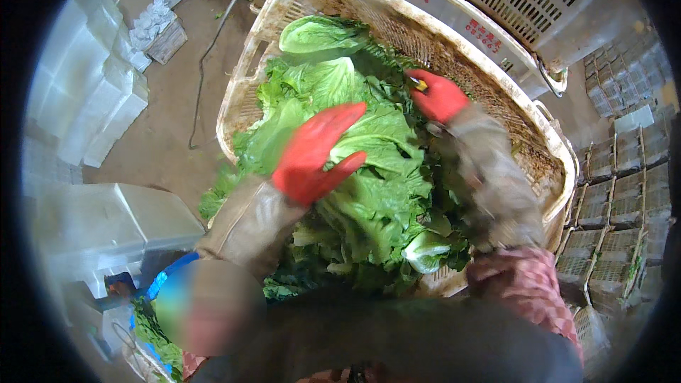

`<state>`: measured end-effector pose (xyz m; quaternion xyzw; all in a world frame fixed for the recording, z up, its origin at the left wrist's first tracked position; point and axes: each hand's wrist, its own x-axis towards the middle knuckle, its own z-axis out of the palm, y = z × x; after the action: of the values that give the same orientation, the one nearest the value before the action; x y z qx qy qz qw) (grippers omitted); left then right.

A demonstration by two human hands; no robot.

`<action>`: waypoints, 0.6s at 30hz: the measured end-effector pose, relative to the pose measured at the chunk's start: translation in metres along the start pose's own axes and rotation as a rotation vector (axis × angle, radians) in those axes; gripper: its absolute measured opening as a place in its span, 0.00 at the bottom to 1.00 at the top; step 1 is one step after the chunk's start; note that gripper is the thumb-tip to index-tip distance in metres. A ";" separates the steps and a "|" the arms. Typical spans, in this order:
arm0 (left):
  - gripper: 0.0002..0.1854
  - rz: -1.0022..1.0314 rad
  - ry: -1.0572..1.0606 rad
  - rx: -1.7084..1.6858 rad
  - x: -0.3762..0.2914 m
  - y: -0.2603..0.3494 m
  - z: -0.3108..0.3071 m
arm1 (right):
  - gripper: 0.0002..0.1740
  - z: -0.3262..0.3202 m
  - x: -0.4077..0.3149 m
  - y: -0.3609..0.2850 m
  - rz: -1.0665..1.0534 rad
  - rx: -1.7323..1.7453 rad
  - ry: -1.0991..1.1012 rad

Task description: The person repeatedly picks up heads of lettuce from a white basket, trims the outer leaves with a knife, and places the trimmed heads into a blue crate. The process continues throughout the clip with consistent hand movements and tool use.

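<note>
Heads of green leafy lettuce (378,138) fill much of a large dirty-white plastic crate (505,103) in front of me. My left hand (314,157), in a red glove, is over the middle of the lettuce with thumb and fingers apart, holding nothing. At the crate's far right side, my right hand (439,97), also red-gloved, is closed around a small tool with a yellow-and-black part (420,84); the glove hides the rest, so its kind is unclear. One pale cut stem end (425,252) faces up close to me.
Slotted plastic crates (524,2) stand beyond, one bearing red writing (447,16). White foam boxes (114,98) line the left. A thin dark rod or hose (201,74) lies on the floor. Crates with poles (601,260) stand right; leafy greens (154,330) lie at lower left.
</note>
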<state>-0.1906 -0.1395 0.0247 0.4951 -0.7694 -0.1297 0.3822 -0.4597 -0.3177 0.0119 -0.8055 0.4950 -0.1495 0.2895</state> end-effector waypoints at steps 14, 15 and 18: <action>0.29 0.011 -0.344 0.106 0.216 -0.131 0.152 | 0.29 0.001 -0.035 0.081 0.541 -0.156 0.104; 0.29 0.094 -0.305 0.119 0.230 -0.142 0.172 | 0.29 -0.002 -0.026 0.085 0.500 -0.169 0.124; 0.29 -0.008 -0.467 0.206 0.255 -0.163 0.219 | 0.28 0.002 -0.013 0.091 0.373 -0.074 0.172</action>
<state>-0.2946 -0.4761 -0.0998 0.4912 -0.8440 -0.1629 0.1411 -0.5294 -0.3368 -0.0456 -0.6943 0.6635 -0.1432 0.2391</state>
